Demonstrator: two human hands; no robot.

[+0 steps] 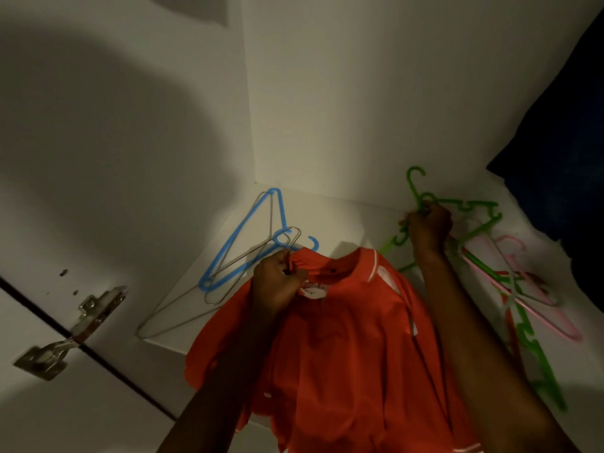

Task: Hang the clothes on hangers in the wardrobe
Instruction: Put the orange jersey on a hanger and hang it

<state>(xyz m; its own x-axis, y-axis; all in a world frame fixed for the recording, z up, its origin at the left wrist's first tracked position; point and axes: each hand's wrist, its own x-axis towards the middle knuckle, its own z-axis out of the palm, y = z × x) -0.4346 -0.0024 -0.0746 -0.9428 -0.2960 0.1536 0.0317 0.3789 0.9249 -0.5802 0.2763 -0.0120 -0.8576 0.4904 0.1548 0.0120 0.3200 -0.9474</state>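
An orange polo shirt (pixel 343 338) with white trim hangs over the front edge of the white wardrobe shelf (pixel 333 217). My left hand (pixel 277 282) is shut on its collar at the left side. My right hand (pixel 428 227) is farther back on the right, closed around the neck of a green plastic hanger (pixel 416 188) whose hook points up. That hanger belongs to a tangled pile of green, pink and red hangers (pixel 523 289) on the shelf's right part.
Blue plastic hangers (pixel 242 237) and thin wire hangers (pixel 183 308) lie on the shelf's left part. A dark blue garment (pixel 562 158) hangs at the right edge. A metal door hinge (pixel 65 335) sits on the white wardrobe side panel at lower left.
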